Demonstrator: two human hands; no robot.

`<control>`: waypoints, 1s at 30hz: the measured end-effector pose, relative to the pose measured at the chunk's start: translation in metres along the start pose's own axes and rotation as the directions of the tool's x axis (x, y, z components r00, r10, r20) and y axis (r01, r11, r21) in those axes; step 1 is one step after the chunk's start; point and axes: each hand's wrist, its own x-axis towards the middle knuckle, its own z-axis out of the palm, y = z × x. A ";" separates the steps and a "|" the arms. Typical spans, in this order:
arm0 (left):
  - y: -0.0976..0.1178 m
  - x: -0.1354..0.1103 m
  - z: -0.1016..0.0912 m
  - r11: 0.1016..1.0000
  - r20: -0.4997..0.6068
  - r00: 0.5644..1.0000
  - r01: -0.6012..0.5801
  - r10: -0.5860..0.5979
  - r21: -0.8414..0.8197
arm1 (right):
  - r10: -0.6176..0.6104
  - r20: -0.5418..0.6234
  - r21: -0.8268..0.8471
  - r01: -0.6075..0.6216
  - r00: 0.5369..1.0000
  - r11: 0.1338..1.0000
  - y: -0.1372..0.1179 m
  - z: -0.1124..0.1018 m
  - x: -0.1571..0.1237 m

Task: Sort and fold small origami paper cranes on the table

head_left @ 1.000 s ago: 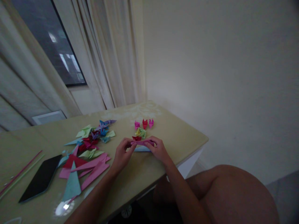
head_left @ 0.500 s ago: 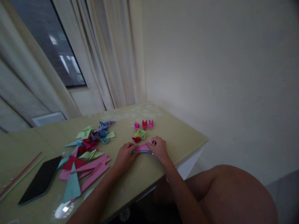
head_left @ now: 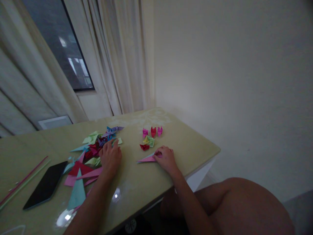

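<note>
My right hand [head_left: 165, 157] pinches the right end of a folded pink paper [head_left: 148, 159] with a pale blue layer along its edges; its pointed end lies on the table to the left. My left hand [head_left: 111, 158] reaches over the right side of a pile of folded origami pieces, fingers stretched out and somewhat apart. Near its fingertips are a pale green paper [head_left: 119, 141] and a purple folded piece [head_left: 102, 141]. Beyond my right hand stand small folded figures: a red one [head_left: 153, 131], a pink one [head_left: 159, 131] and a yellow-green one [head_left: 149, 141].
A dark phone-like slab [head_left: 46, 185] lies at the left, beside a red stick [head_left: 24, 179] and a green stick [head_left: 25, 183]. A teal folded paper [head_left: 77, 192] sits at the pile's front. The table's right edge [head_left: 202, 162] runs past my right arm.
My left hand has let go of the pink paper and moved left to the pile. My right hand stays on the paper, which now shows a pointed left end.
</note>
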 end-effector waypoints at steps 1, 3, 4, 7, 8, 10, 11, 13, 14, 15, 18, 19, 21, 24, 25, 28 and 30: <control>-0.007 0.001 0.001 0.997 -0.006 0.999 0.032 -0.031 0.063 | -0.014 0.012 0.005 0.014 1.000 1.000 0.000 0.000 0.000; -0.017 0.003 0.003 0.988 0.052 0.997 0.046 -0.054 0.147 | -0.035 0.029 0.018 0.035 0.999 0.999 0.001 0.000 0.000; -0.018 0.003 0.004 0.984 0.086 0.995 0.041 -0.056 0.173 | -0.043 0.037 0.023 0.042 0.998 0.999 0.002 0.000 0.000; -0.012 0.002 0.008 0.977 0.136 0.991 -0.023 -0.006 0.210 | -0.050 0.065 0.021 0.049 0.997 0.999 0.002 0.000 0.000; -0.008 0.002 0.009 0.981 0.153 0.988 -0.061 0.032 0.186 | -0.050 0.074 0.016 0.049 0.996 0.999 0.002 -0.001 0.000; 0.001 0.002 0.015 0.988 0.199 0.970 -0.153 0.143 0.035 | -0.052 0.084 0.010 0.052 0.995 0.999 0.002 -0.001 -0.001; 0.005 0.003 0.019 0.978 0.210 0.956 -0.193 0.206 -0.079 | -0.055 0.086 0.010 0.054 0.995 0.998 0.002 -0.002 -0.001; 0.008 0.004 0.027 0.934 0.182 0.941 -0.232 0.286 -0.273 | -0.059 0.085 0.012 0.058 0.995 0.998 0.002 -0.002 -0.001; 0.007 0.005 0.031 0.925 0.157 0.947 -0.225 0.282 -0.307 | -0.059 0.084 0.012 0.058 0.995 0.998 0.002 -0.001 0.000; 0.004 0.005 0.034 0.936 0.134 0.959 -0.205 0.251 -0.287 | -0.059 0.083 0.013 0.058 0.995 0.998 0.002 -0.001 0.000; -0.011 0.006 0.039 0.997 0.119 0.990 -0.071 0.075 -0.036 | -0.067 0.086 0.021 0.065 0.994 0.998 0.003 -0.001 0.000; -0.016 0.006 0.039 0.999 0.133 0.991 -0.028 0.021 0.045 | -0.072 0.088 0.025 0.070 0.994 0.997 0.003 0.000 0.000; -0.022 0.005 0.036 0.992 0.190 0.981 -0.002 -0.022 0.124 | -0.081 0.092 0.031 0.079 0.992 0.996 0.003 0.000 0.000; -0.019 0.006 0.031 0.994 0.302 0.952 -0.081 0.056 0.072 | -0.095 0.090 0.025 0.094 0.991 0.995 0.002 0.000 0.000; -0.016 0.006 0.030 0.994 0.322 0.943 -0.103 0.082 0.048 | -0.098 0.086 0.019 0.097 0.991 0.995 0.001 0.000 0.000; -0.012 0.006 0.026 0.994 0.316 0.946 -0.090 0.068 0.056 | -0.116 0.075 0.009 0.116 0.990 0.993 0.001 0.000 -0.001; -0.012 0.006 0.024 0.995 0.313 0.949 -0.065 0.038 0.076 | -0.126 0.076 0.014 0.125 0.989 0.992 0.001 0.000 -0.002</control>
